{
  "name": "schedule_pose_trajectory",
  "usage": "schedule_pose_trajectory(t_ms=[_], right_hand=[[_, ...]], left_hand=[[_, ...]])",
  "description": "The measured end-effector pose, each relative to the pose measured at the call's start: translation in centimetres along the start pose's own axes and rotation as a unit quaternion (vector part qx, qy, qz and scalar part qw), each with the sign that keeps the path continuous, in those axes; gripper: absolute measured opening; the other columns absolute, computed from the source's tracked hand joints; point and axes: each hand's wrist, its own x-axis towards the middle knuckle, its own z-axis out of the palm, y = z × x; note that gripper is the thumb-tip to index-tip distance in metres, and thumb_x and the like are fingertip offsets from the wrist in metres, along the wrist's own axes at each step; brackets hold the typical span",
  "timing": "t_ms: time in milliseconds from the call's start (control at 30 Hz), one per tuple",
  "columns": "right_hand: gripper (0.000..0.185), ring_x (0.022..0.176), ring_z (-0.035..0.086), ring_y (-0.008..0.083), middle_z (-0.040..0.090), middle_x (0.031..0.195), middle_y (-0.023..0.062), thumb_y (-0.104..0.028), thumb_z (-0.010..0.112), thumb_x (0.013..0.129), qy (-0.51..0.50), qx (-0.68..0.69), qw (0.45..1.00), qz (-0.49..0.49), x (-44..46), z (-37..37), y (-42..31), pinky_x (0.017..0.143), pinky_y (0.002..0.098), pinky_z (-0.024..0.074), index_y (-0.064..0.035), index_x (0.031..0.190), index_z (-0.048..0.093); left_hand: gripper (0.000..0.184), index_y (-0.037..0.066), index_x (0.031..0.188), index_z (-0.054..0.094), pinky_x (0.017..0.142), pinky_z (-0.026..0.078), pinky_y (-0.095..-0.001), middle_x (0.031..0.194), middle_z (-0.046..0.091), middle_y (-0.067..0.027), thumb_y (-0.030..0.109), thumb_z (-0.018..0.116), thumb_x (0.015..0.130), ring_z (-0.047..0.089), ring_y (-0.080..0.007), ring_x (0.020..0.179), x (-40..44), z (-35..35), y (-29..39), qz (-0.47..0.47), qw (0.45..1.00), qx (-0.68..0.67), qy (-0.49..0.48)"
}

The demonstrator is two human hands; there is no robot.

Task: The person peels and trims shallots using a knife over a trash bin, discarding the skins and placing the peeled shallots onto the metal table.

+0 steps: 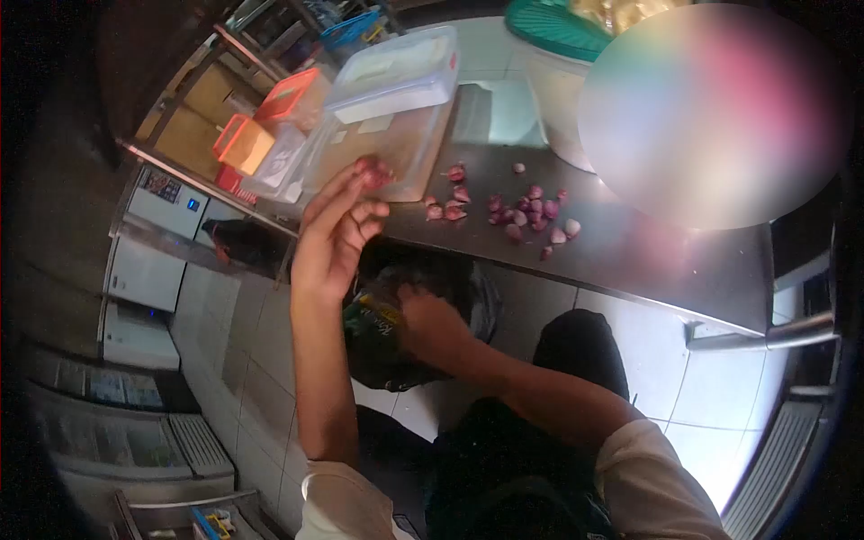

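Observation:
My left hand (337, 229) is raised at the table's near edge, its fingertips closed around a reddish-purple shallot (374, 172). Lower down, my right hand (432, 326) reaches over a black plastic bag (378, 346) below the table edge. Its fingers are dim and partly hidden, so I cannot make out what they hold, if anything. On the table lies a loose pile of purple shallots (537, 209), right of my left hand. Several more shallots (454, 212) sit in a smaller group beside it.
The metal table (648, 279) carries a large clear plastic container (391, 148) with another lidded box (396, 72) on top. Orange-rimmed containers (245, 142) stand to the left. At the back is a white bucket (553, 99) with a green lid (553, 27). White tiles (666, 360) cover the floor.

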Motion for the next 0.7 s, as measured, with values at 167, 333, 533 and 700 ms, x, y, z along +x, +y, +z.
schedule_pose_trajectory(t_ms=[167,333,533,700], right_hand=[[0.024,0.095,0.062,0.0511,0.060,0.101,0.0282,-0.006,0.061,0.087,0.092,0.007,0.994,-0.062,0.3,-1.7,0.0,0.083,0.0566,0.0508,0.0019,0.110,0.056],[0.028,0.093,0.064,0.0439,0.057,0.101,0.0258,-0.007,0.062,0.091,0.116,0.031,0.987,-0.109,1.2,-3.2,-0.4,0.082,0.0518,0.0513,0.0025,0.117,0.055],[0.024,0.077,0.067,0.0327,0.066,0.087,0.0177,-0.009,0.073,0.090,0.097,0.125,0.978,-0.136,1.3,-3.2,-0.9,0.071,0.0409,0.0517,0.0001,0.109,0.062],[0.039,0.074,0.069,0.0232,0.069,0.087,0.0173,-0.022,0.085,0.081,0.109,0.050,0.977,-0.174,1.5,-2.3,-0.5,0.068,0.0353,0.0528,0.0006,0.105,0.065]], left_hand=[[0.042,-0.003,0.136,0.055,0.088,0.054,-0.0348,0.120,0.068,-0.0113,0.020,0.059,0.102,0.068,-0.0252,0.103,-7.2,-5.3,-2.3,0.003,0.990,-0.139,0.012],[0.043,-0.002,0.137,0.054,0.092,0.054,-0.0355,0.115,0.068,-0.0097,0.021,0.060,0.102,0.066,-0.0233,0.106,-11.5,-8.2,-7.7,-0.043,0.975,-0.190,0.107],[0.034,0.006,0.133,0.060,0.086,0.056,-0.0330,0.109,0.070,-0.0073,0.026,0.060,0.105,0.070,-0.0207,0.095,-12.2,-8.0,-11.1,-0.057,0.969,-0.194,0.140],[0.024,0.008,0.118,0.064,0.082,0.056,-0.0303,0.101,0.069,-0.0020,0.029,0.059,0.106,0.068,-0.0140,0.089,-12.2,-7.8,-11.7,-0.070,0.968,-0.167,0.174]])
